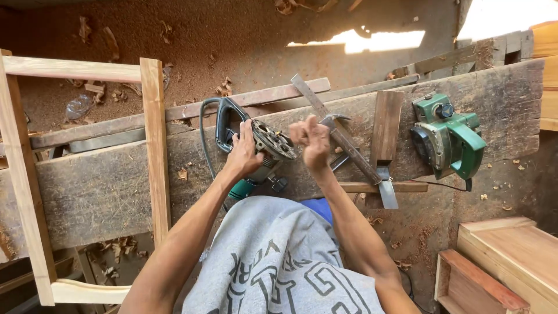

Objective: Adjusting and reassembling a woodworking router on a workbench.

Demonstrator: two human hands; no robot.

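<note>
On the old plank point(104, 186) in front of you, your left hand point(243, 152) was wrapped around the body of a router point(263, 152). That hand was closed on the tool and held it tipped on its side. The round metal base point(274, 141) faced toward your right hand point(313, 139). Your right hand was up close to that base, with the fingers bunched together. Maybe they pinched something small, but you could not tell from this view. They sat just beside the rim of the base.

The router lay near the middle of the plank, just ahead of your chest. It looked heavy and hard, with a lot of metal in it. Its black handle point(224, 125) looped up at the back, and its cord point(203, 139) curled off behind it. The fat body was the best place to hold it, as you did, since the base had holes and hard edges. It would likely roll if you let go.

Right of your hands lay a metal square point(325, 116) and a chisel point(385, 145) with a wide blade. Farther right sat a green planer point(447, 136). A wood frame point(156, 145) leaned across the plank on your left. Wood chips and dust covered the ground point(232, 40) past the plank. Wood boxes point(500, 261) sat low on your right.
</note>
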